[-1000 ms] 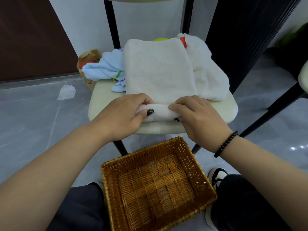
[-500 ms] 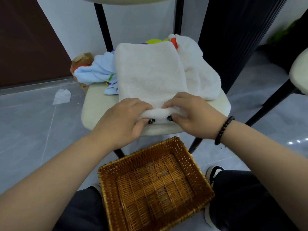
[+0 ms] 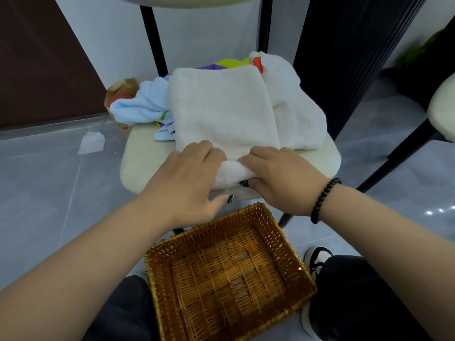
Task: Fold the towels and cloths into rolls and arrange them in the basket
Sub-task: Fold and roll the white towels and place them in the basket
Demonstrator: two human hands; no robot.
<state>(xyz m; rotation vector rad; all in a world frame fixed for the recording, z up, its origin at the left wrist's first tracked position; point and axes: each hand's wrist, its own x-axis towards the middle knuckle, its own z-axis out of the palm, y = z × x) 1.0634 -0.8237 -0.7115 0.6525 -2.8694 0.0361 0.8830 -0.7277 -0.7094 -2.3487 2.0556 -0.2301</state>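
Note:
A folded white towel (image 3: 221, 109) lies lengthwise on a cream chair seat (image 3: 140, 156); its near end is wound into a short roll (image 3: 230, 174). My left hand (image 3: 187, 178) lies over the roll's left part, fingers curved on top and thumb off it near the seat's edge. My right hand (image 3: 278, 173) grips the roll's right part, fingers over it and thumb tucked under. An empty wicker basket (image 3: 285, 244) sits on my lap just below the seat.
A second white towel (image 3: 298, 112) lies to the right on the seat, a light blue cloth (image 3: 140, 107) to the left, coloured cloths behind. A brown paper bag (image 3: 123, 88) and a white scrap (image 3: 91, 143) are on the floor. Black chair legs stand around.
The roll has grown thicker and moved a little farther up the towel. My left thumb has come off the roll. The view has tilted slightly.

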